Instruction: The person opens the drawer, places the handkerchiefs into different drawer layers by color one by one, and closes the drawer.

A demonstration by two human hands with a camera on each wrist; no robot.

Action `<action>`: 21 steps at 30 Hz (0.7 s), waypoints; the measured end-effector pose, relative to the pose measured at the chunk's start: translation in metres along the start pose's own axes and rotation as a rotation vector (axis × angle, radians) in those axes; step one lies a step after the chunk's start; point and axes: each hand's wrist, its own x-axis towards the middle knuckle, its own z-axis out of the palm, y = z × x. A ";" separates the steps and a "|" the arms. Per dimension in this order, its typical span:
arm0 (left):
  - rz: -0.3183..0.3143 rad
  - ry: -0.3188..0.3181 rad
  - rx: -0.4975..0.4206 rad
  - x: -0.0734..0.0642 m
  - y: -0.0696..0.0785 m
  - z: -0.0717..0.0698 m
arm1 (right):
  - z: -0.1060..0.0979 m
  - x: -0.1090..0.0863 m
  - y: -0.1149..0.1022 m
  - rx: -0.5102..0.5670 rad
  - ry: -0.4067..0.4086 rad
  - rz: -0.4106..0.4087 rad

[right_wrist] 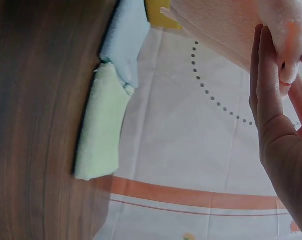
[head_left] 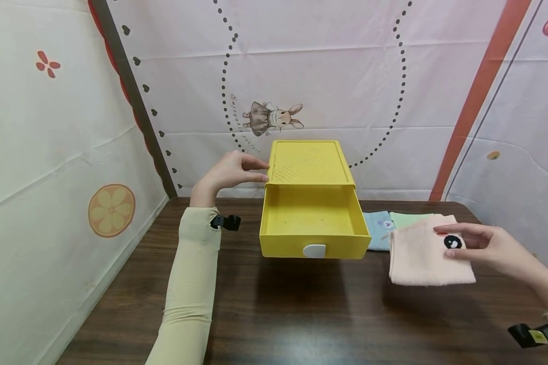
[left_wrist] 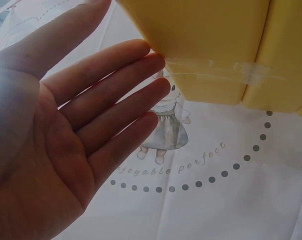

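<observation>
Desk [head_left: 237, 324]: dark brown, wood-grained, glossy; it runs from the near side back to the printed cloth.

Sleeves, pale yellow, one pair: the left sleeve [head_left: 187, 299] reaches forward across the desk; a black wrist device [head_left: 536, 335] is worn at the right cuff.

Right hand [head_left: 490, 248]: grip pinching, thumb and fingers closed on the right edge of one folded towel.

Folded pink towel [head_left: 420, 256]: held raised over the desk, right of the drawer; a round black-and-white motif shows beside the fingertips.

Yellow drawer [head_left: 278, 246]: pulled forward from its casing, white rounded tab [head_left: 314, 251] on the front, shadow beneath.

Folded blue towel [head_left: 377, 235] and folded green towel [head_left: 404, 219]: on the desk, side by side and touching, behind the pink one.

Left hand [head_left: 228, 171]: grip spread, fingers extended, tips against the casing's left side.

Yellow casing [head_left: 310, 162]: toward the desk's far edge, crosshatched patch on top.

Hanging cloth [head_left: 324, 66]: pale, with dotted lines and a dressed rabbit [head_left: 267, 119], seen sideways.
</observation>
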 end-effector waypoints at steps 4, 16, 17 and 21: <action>-0.004 -0.003 -0.001 0.000 0.001 0.000 | -0.005 -0.001 -0.005 -0.019 0.024 0.009; -0.005 -0.009 -0.018 0.001 0.000 0.000 | -0.019 0.004 -0.024 -0.027 0.074 0.017; -0.006 -0.009 -0.020 0.001 0.000 0.000 | -0.021 0.004 -0.025 -0.019 0.066 0.006; -0.007 -0.009 -0.021 0.001 0.000 0.000 | -0.027 0.007 -0.027 0.012 0.045 -0.002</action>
